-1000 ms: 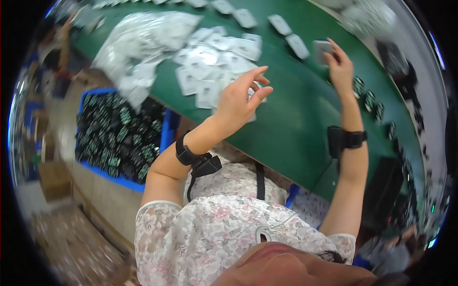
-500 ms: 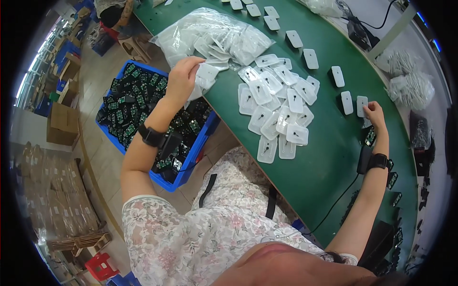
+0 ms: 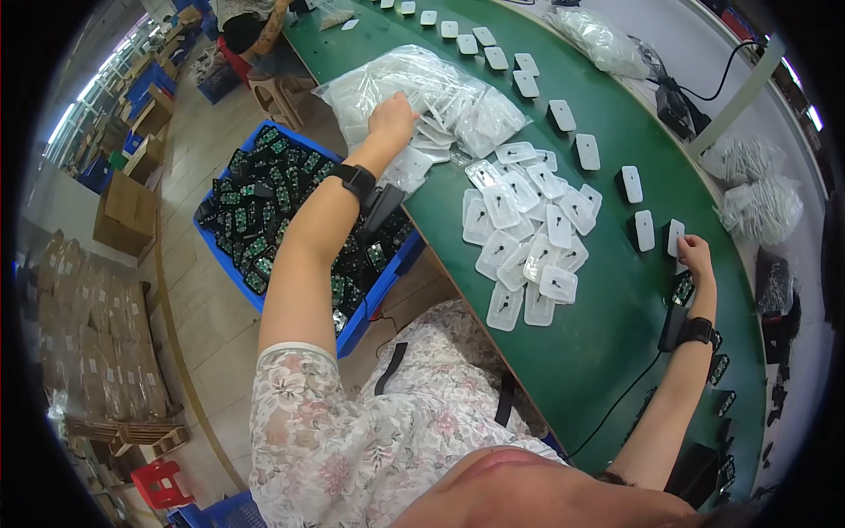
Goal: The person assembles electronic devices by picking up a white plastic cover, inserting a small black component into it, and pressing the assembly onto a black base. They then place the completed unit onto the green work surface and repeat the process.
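My left hand (image 3: 392, 123) is over a clear plastic bag (image 3: 361, 84) of white plastic covers, fingers curled inward. Whatever those fingers hold, if anything, is hidden. At the right, my right hand (image 3: 695, 257) pinches the lower end of a white rounded-rectangle cover (image 3: 675, 236), which stands on a dark part. Just below that hand lies a green circuit board (image 3: 682, 288) in a black housing. Between my hands a loose pile of translucent white covers (image 3: 537, 216) spreads over the green table (image 3: 598, 326); many show a small dark piece at their middle.
A blue crate (image 3: 231, 264) full of black-and-green circuit parts stands left of the table edge. White-capped units (image 3: 587, 151) run in a curved row toward the far end. A cable (image 3: 616, 400) trails from my right wrist device. Another person's arm (image 3: 271, 31) is at the far left.
My left hand has moved away from the white cover near the bag's lower edge, up over the bag. My right hand stays at its cover. The whole view has shifted slightly.
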### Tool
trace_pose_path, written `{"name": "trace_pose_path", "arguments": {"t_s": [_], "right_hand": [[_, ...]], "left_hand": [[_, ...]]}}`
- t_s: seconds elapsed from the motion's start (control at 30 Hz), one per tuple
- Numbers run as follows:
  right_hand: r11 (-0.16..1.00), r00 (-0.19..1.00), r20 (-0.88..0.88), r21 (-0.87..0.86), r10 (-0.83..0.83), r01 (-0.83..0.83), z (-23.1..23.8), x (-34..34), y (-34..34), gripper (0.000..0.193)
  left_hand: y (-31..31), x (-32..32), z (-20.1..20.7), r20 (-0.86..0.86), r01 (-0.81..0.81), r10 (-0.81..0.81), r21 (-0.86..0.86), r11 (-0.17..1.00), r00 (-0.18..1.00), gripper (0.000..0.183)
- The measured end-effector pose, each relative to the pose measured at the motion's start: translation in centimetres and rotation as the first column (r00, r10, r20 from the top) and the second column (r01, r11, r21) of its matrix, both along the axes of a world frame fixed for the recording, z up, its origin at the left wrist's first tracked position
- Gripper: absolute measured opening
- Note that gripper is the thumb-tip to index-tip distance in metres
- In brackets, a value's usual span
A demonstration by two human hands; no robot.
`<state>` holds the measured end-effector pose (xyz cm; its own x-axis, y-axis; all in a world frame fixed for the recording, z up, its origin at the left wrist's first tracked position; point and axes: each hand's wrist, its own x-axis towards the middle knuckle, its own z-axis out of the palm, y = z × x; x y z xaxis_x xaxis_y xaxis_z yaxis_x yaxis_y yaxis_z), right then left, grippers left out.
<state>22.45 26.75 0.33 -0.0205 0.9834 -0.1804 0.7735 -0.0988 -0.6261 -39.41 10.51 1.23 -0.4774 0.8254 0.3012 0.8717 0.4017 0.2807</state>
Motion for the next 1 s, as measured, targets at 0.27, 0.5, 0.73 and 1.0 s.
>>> {"name": "trace_pose_path", "arguments": {"t_s": [0.27,0.5,0.73,1.0], "right_hand": [[0.807,0.967,0.255,0.564,0.028,-0.172,9.4,-2.6,-13.1,0.028],[0.938,0.773,0.614,0.338,-0.161,-0.073,9.3,2.9,-29.4,0.024],[0.954,0.816,0.531,0.288,-0.227,0.077,3.2,3.0,-33.1,0.020],[0.871,0.764,0.553,0.491,-0.334,0.025,3.0,2.0,-33.2,0.011]], "left_hand": [[-0.8,0.0,-0.6,0.154,0.005,-0.022,0.110,0.994,0.988,0.023],[-3.5,4.0,3.6,0.363,0.200,-0.459,0.566,0.800,0.811,0.015],[-6.3,21.1,6.3,0.633,0.430,-0.772,0.683,0.590,0.054,0.012],[-7.7,37.3,2.2,0.699,0.594,-0.654,0.667,0.449,-0.291,0.010]]}}
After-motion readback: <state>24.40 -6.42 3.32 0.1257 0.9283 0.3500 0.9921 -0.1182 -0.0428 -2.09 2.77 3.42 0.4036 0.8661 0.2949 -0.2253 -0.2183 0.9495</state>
